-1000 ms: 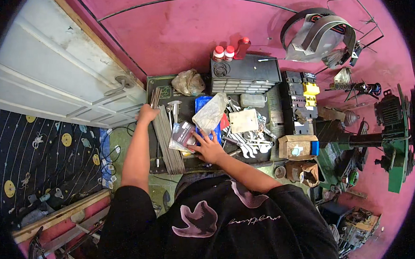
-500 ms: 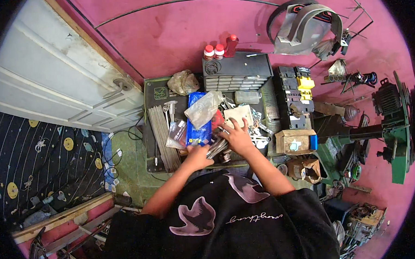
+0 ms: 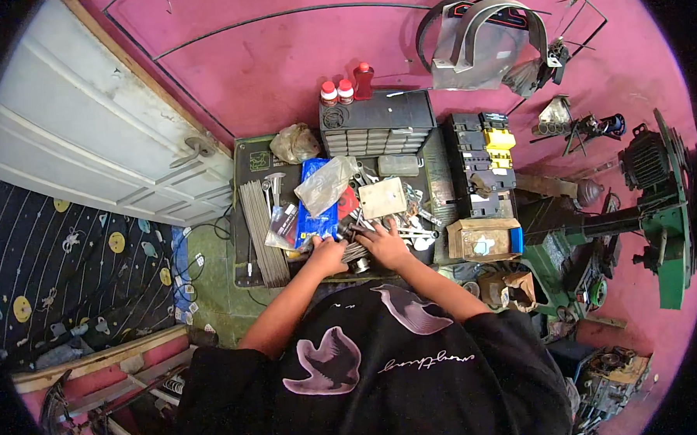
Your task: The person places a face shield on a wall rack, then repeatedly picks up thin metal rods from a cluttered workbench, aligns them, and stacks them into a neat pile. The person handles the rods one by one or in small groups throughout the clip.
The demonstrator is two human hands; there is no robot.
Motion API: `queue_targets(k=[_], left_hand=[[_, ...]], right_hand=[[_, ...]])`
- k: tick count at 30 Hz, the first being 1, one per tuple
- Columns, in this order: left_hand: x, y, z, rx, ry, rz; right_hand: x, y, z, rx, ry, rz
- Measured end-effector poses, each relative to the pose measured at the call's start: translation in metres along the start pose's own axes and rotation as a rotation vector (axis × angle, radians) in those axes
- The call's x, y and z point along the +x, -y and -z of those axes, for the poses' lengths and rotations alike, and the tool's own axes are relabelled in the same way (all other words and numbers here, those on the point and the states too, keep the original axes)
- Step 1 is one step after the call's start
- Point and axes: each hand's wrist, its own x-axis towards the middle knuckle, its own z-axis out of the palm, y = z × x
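My left hand (image 3: 325,258) is at the lower end of a blue plastic packet (image 3: 308,225). Its fingers are curled in, and what they hold is hidden. Beside it, my right hand (image 3: 387,248) rests with spread fingers over a pile of metal parts. A bundle of thin metal pieces (image 3: 354,251) lies between the two hands, with a round metal part (image 3: 360,266) just below it. Across the blue packet lies a cloudy plastic bag (image 3: 325,186). A cream-coloured plate (image 3: 383,198) sits beyond my right hand, with several wrenches (image 3: 417,234) to its right.
Long grey rods (image 3: 263,233) lie along the table's left side. Behind stand a small-drawer cabinet (image 3: 377,123), two red-capped jars and a red bottle (image 3: 363,81). To the right are black and yellow cases (image 3: 478,161), a cardboard box (image 3: 474,239) and a green machine (image 3: 664,227).
The whole view has shifted, so the table sits a little further left. My right hand has come slightly nearer to me and its fingers lie lower on the metal pieces, which were blurred before.
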Motion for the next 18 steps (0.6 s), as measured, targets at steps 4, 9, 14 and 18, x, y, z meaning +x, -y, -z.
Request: queue_targets(k=[4, 9, 14, 18], left_hand=[[-0.005, 0.0, -0.01, 0.1, 0.018, 0.109], [-0.016, -0.013, -0.022, 0.171, -0.091, 0.165], [-0.015, -0.021, -0.014, 0.162, -0.149, 0.228], [-0.009, -0.026, -0.027, 0.226, -0.147, 0.234]], right_hand=[[0.007, 0.001, -0.024, 0.007, 0.118, 0.093], [0.015, -0.001, -0.021, 0.001, 0.161, 0.164], [0.015, -0.005, -0.029, -0.009, 0.032, 0.153], [0.004, -0.005, -0.032, -0.08, 0.086, 0.149]])
